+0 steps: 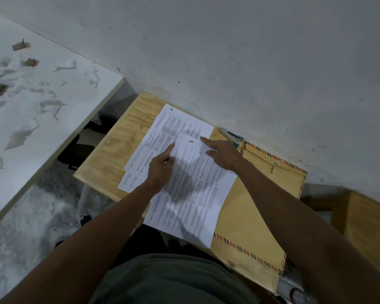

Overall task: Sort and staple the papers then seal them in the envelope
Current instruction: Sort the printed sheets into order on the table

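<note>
A printed sheet [191,194] marked "1" is laid slantwise, overlapping a manila envelope [255,207] with striped airmail edging (flap open, metal clasp showing). Further printed sheets [162,132] are spread beside it. A stapler [232,137] is partly seen beyond the envelope.

Matt white printed paper sheets [191,187] mid-frame, pale grained plywood desk top [119,145] with a dull finish, matt tan paper envelope [250,216] with small metal clasp [273,167], rough, speckled grey painted wall [250,51] above
</note>
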